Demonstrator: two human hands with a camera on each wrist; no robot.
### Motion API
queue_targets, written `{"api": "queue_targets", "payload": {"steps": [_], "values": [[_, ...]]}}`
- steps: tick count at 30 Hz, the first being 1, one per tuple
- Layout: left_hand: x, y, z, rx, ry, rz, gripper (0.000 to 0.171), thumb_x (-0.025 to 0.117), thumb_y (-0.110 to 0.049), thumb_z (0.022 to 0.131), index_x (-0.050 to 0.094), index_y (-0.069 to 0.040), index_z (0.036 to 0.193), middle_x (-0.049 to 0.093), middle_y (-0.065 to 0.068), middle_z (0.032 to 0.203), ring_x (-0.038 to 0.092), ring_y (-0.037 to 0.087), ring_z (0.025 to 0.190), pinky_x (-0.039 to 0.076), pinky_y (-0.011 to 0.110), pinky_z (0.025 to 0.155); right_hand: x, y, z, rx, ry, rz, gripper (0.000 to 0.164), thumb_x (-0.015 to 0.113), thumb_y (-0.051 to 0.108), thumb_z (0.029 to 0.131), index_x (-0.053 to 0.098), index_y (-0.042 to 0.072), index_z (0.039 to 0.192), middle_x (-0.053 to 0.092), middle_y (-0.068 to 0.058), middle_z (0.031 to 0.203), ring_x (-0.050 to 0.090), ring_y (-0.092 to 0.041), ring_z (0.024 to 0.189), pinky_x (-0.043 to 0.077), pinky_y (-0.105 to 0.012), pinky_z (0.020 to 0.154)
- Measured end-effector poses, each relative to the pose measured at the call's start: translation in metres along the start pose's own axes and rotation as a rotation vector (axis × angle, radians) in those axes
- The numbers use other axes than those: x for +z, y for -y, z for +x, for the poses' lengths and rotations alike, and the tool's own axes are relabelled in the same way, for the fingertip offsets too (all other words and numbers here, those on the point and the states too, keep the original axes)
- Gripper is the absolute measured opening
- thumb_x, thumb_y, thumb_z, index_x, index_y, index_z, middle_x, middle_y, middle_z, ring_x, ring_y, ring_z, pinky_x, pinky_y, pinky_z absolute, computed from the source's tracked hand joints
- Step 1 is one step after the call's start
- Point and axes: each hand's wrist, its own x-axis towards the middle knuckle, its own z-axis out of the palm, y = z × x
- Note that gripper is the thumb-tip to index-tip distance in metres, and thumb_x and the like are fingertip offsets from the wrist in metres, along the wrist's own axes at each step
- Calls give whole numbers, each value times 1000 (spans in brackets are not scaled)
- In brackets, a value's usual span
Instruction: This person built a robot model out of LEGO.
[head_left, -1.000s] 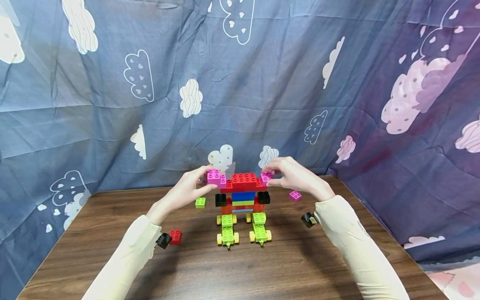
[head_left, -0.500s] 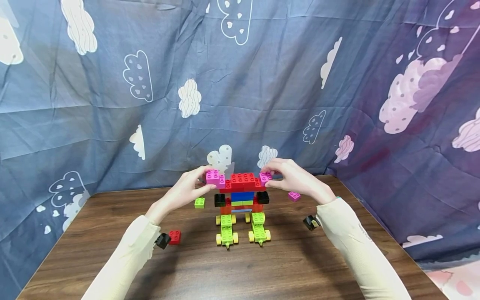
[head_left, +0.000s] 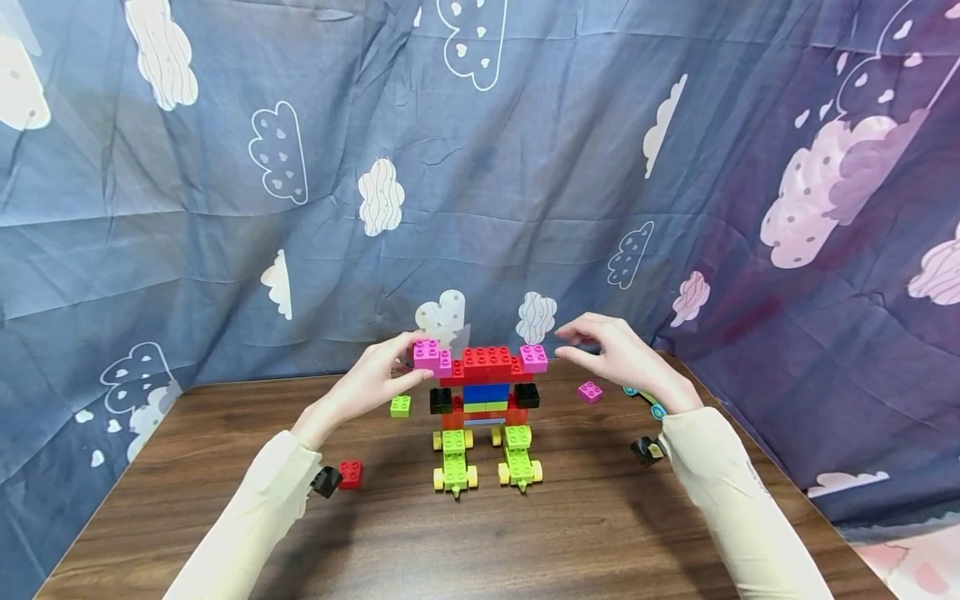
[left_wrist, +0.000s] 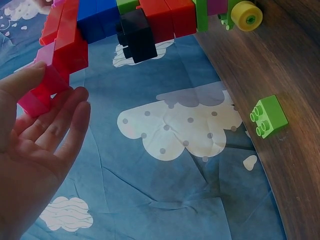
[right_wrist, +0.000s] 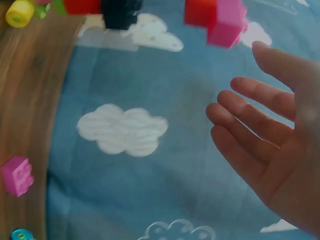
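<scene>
Thumb and fingers of the left hand (head_left: 372,379) are pinching the pink block (head_left: 431,354) at one end of the brick figure (head_left: 485,400) standing mid-table (head_left: 525,533), while the right hand (head_left: 618,354), fingers loosely spread, is hovering just beside the opposite pink block (head_left: 533,357), touching nothing. The shoulder-fitting stage is seemingly wrapping up; the next move likely calls for picking a loose brick, perhaps the pink one (head_left: 590,392) near that hand
</scene>
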Motion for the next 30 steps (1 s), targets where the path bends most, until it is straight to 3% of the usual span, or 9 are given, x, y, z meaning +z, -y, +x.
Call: {"api": "queue_targets", "payload": {"steps": [7,16,27,30], "values": [[0,1,-1,6,-1,6,50,73,-18,90,53,-7,134,67,11,120,66,22,96,59,41,87,17,-34,-18,75,30,-25,19,74,16,88,73,5,104,72,-8,96,67,-22,86,56,-41,78],[0,2,-1,-2,1,0,50,73,-16,90,53,-8,134,67,10,121,65,22,97,59,41,87,48,-81,-43,174,217,-49,28,71,18,90,68,-2,109,71,-19,106,68,-33,98,54,-48,87],[0,2,0,-2,7,-4,48,72,-19,91,53,-8,134,67,10,120,64,20,96,60,39,87,64,-94,-53,249,469,-95,53,70,26,89,60,-11,125,53,-38,134,52,-53,124,42,-61,104],[0,3,0,4,4,0,48,72,-19,91,54,-8,133,67,10,120,64,19,95,60,39,86,66,-96,-54,276,509,-87,56,70,28,89,59,-11,127,50,-38,137,49,-54,127,40,-62,105]]}}
